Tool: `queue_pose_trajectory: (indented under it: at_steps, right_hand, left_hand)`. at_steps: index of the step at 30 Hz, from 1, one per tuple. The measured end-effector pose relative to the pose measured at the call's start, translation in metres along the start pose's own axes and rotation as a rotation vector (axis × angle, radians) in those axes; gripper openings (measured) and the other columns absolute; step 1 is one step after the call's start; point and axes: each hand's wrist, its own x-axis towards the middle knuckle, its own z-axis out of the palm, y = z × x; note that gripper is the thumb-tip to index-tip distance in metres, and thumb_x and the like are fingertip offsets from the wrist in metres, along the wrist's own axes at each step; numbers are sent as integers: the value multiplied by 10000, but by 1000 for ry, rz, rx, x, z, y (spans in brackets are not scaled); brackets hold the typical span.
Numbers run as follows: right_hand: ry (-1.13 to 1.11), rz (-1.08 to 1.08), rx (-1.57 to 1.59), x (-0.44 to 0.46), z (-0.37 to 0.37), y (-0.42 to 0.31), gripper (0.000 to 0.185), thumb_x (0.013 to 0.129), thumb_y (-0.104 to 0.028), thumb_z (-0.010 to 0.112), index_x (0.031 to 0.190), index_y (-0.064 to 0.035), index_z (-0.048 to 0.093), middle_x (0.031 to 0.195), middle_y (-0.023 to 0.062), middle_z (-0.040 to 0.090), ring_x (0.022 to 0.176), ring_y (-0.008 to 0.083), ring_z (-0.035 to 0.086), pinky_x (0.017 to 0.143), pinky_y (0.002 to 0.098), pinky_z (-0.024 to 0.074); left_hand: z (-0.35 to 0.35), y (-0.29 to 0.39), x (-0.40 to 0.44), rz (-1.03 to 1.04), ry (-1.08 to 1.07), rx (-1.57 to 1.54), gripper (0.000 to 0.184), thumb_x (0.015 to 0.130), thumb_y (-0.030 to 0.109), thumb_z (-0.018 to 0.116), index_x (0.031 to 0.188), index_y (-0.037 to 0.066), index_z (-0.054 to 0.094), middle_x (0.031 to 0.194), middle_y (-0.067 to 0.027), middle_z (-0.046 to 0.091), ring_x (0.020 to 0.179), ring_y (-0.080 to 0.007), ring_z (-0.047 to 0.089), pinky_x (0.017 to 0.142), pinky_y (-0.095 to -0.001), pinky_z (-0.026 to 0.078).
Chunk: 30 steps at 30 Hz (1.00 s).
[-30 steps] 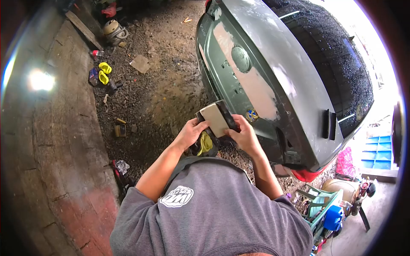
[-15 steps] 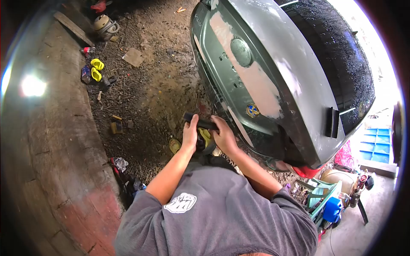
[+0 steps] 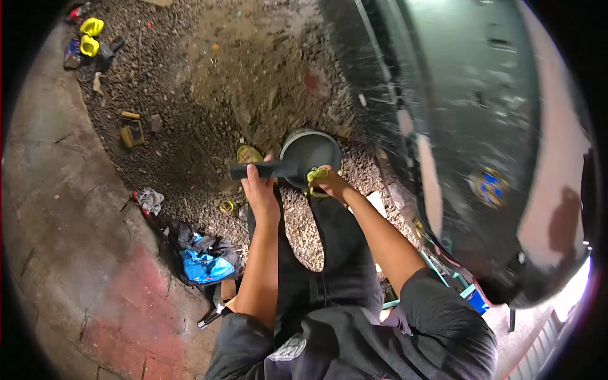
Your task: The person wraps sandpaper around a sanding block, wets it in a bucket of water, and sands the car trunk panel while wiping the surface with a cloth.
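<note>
My left hand [image 3: 258, 190] is closed around a long dark block [image 3: 269, 170], which I hold roughly level above the gravel. Beside it, my right hand [image 3: 330, 182] grips a yellow-green cloth [image 3: 316, 175] near the block's right end. Just beyond both hands stands a round bucket [image 3: 310, 151] with a pale rim and dark contents. The cloth overlaps the bucket's near right edge from this view. A yellow-green shoe tip [image 3: 249, 154] shows behind the block.
A dark green car rear [image 3: 468, 95] with pale patches fills the right side. Blue and black plastic bags [image 3: 206, 265] lie at lower left beside a concrete ledge [image 3: 57, 190]. Yellow clogs [image 3: 90, 37] are at the far upper left.
The view has tilted down and shifted toward the ground, bringing the bucket into sight. My right hand has left the block and taken hold of the cloth. My left hand keeps the block.
</note>
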Motion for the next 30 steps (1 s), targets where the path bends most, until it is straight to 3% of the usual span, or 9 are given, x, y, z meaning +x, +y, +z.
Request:
queue_pose_trajectory:
  at_steps: [6, 8, 13, 17, 20, 24, 26, 28, 30]
  right_hand:
    - [311, 82, -901, 206, -12, 99, 811, 729, -301, 816, 1379, 18, 452, 1331, 272, 560, 1201, 427, 582, 993, 451, 506]
    - [415, 60, -944, 256, -5, 122, 733, 712, -334, 819, 1308, 6, 559, 1261, 293, 616, 1205, 393, 609, 1049, 439, 473]
    - [5, 483, -1008, 332, 8, 132, 549, 822, -279, 700, 1307, -33, 624, 1323, 275, 613, 1252, 372, 600, 1059, 445, 464]
    - [106, 393, -978, 281, 22, 99, 533, 901, -238, 622, 1400, -59, 562, 1360, 244, 601, 1243, 390, 602, 1063, 445, 459]
    - [344, 83, -815, 231, 8, 110, 609, 895, -246, 633, 1455, -68, 476, 1355, 258, 594, 1222, 391, 612, 1038, 445, 471]
    - [243, 78, -691, 125, -4, 53, 782, 783, -270, 742, 1453, -41, 409, 1295, 286, 616, 1188, 404, 619, 984, 451, 489]
    - [143, 12, -389, 39, 0, -5, 911, 780, -267, 755, 1526, 0, 305, 1361, 282, 577, 1250, 371, 585, 1026, 416, 465]
    - [341, -173, -129, -21, 14, -19, 677, 793, -159, 752, 1385, 7, 467, 1206, 122, 651, 1103, 196, 614, 935, 320, 499]
    - [285, -210, 26, -92, 23, -62, 694, 831, -160, 781, 1416, 7, 447, 1260, 106, 632, 1141, 181, 591, 992, 311, 467]
  left_hand:
    - [-99, -122, 41, -259, -98, -124, 515, 987, 224, 665, 1403, 117, 380, 1340, -152, 580, 1202, -309, 608, 1030, -483, 500]
    - [-116, -138, 54, -370, -161, -228, 621, 946, 278, 725, 1437, 106, 385, 1351, -144, 588, 1234, -341, 593, 1072, -505, 468]
    - [-115, -101, 66, -594, -433, -395, 967, 796, 496, 828, 1518, 103, 319, 1407, -190, 551, 1229, -395, 602, 1040, -537, 498]
    - [-132, -103, 77, -685, -448, -315, 923, 833, 618, 731, 1505, 115, 346, 1323, -206, 605, 1127, -358, 650, 946, -475, 553]
    - [-131, -102, 82, -686, -367, -151, 670, 929, 518, 676, 1419, 110, 470, 1254, -129, 642, 1056, -236, 650, 886, -399, 546]
    - [-125, -101, 62, -583, -265, 290, 399, 1020, 289, 606, 1347, 62, 573, 1150, -21, 651, 1008, -139, 609, 868, -336, 482]
    - [-95, -72, 36, -544, -346, 309, 430, 1019, 272, 608, 1388, 67, 531, 1141, -7, 641, 1036, -97, 591, 897, -300, 456]
    - [-57, -58, 13, -363, -304, 404, 503, 1030, 288, 584, 1450, 57, 428, 1226, -45, 597, 1134, -147, 549, 967, -310, 419]
    - [-5, -16, -16, -268, -315, 586, 537, 1041, 293, 559, 1484, 55, 369, 1299, -83, 561, 1201, -191, 524, 1006, -330, 408]
